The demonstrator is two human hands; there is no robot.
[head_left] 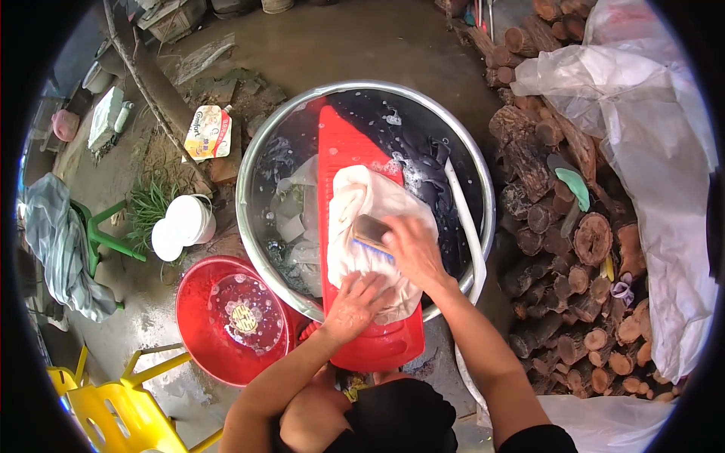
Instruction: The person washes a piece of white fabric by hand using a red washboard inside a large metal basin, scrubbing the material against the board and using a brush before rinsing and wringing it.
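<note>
A red washboard (343,147) slants out of a large metal basin (253,249), its lower end toward me over the rim. Spread over the board lies a wet white cloth (374,192). My right hand (414,253) is closed around a scrubbing brush (371,232) with a brown back and blue bristles, which rests against the cloth. Below and to its left, my left hand (356,303) presses on the cloth with fingers stretched out. Dark clothes (430,177) soak in sudsy water right of the board, and pale cloth (302,253) lies in the water on its left.
A white hose (467,219) runs over the basin's right rim. At left are a red tub (196,317) of soapy water, a white bucket (192,219), a yellow chair (124,411) and a detergent pouch (209,134). Stacked firewood (559,249), partly under plastic sheeting (642,151), lines the right.
</note>
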